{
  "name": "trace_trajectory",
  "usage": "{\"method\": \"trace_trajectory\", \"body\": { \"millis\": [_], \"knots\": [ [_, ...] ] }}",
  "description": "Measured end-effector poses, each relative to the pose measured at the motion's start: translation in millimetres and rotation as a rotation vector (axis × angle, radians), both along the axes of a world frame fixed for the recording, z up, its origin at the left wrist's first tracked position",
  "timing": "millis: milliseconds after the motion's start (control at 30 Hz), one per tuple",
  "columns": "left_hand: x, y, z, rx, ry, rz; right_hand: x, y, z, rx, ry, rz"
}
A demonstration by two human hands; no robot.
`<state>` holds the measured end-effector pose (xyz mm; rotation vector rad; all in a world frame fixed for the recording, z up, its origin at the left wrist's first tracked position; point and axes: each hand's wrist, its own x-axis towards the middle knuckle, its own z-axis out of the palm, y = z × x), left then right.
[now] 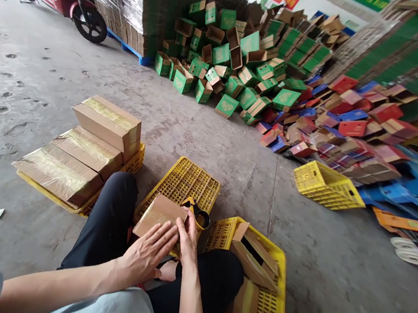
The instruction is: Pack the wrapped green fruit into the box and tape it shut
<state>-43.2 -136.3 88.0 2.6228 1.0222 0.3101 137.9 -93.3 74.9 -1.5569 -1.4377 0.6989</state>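
Note:
A small brown cardboard box point(161, 211) with tape over its top rests on an upturned yellow plastic crate point(186, 175) between my knees. My left hand point(149, 252) lies across the box's near edge, its fingers stretched out flat. At the right edge of the box is my right hand point(189, 237), fingers extended and touching the carton; the far side of its grip is partly hidden. Just beyond the right fingertips, a yellow and black tape dispenser point(197, 213) sits on the crate, close to the box.
Taped cartons point(69, 172) fill a yellow crate on my left. To my right, another yellow crate point(277, 302) holds an open carton point(252, 257) and a taped one. Ahead lie heaped green boxes point(226, 106), red and blue boxes point(352, 128), and a tipped yellow crate point(326, 187).

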Motion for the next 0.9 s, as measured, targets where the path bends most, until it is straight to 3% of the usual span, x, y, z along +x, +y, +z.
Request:
{"method": "trace_trajectory", "body": {
  "millis": [133,300,400,533,600,767,900],
  "knots": [
    [-10,-12,-2.5,-0.026,-0.025,-0.035,-2,0,-4.5,-0.033,0.039,-0.004],
    [-25,-11,15.0,-0.084,-0.168,-0.031,-5,-5,-11.4,-0.06,0.062,-0.021],
    [-42,-2,20.6,-0.069,-0.211,0.052,-5,-16,-14.2,-0.065,0.046,-0.058],
    [-66,15,11.8,-0.034,-0.171,0.304,0,-39,-14.7,-0.08,0.084,-0.022],
    [-71,22,5.0,-0.077,-0.195,0.363,2,-49,-11.4,-0.097,0.047,0.019],
    [-68,27,-5.2,-0.257,-0.345,0.319,-6,-60,3.3,-0.115,-0.072,0.141],
    [-66,32,-8.9,-0.326,-0.398,0.326,-15,-53,8.4,-0.147,-0.025,0.18]
  ]
}}
